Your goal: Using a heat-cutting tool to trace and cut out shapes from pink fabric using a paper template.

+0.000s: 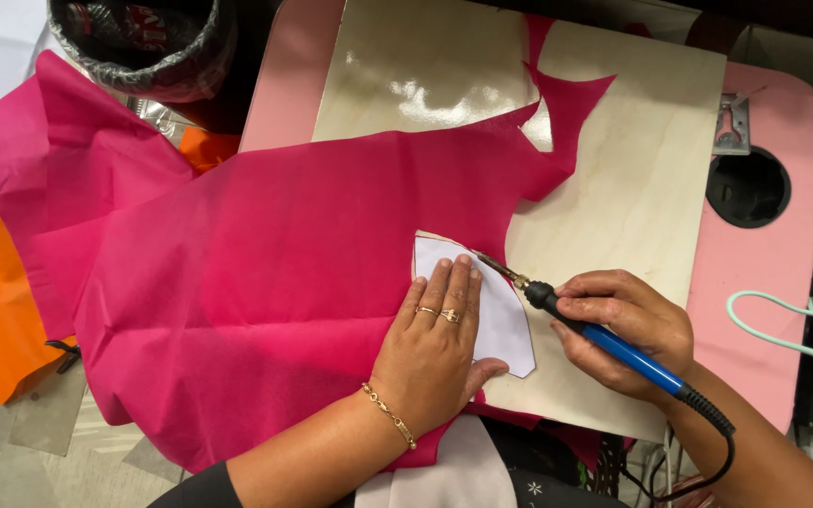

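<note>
Bare wooden board (642,160) right of pink fabric (265,282) open; black bin (143,42) blocks far-left corner.

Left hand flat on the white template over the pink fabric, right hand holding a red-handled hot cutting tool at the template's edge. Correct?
Not quite: the handle is blue, not red. The head view shows the right hand gripping a blue-handled hot cutting tool, its tip at the edge of the white template. The left hand does lie flat on that template over the pink fabric.

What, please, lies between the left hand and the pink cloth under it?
In the head view, a white paper pattern lies between them: the left hand presses it flat onto the pink cloth.
</note>
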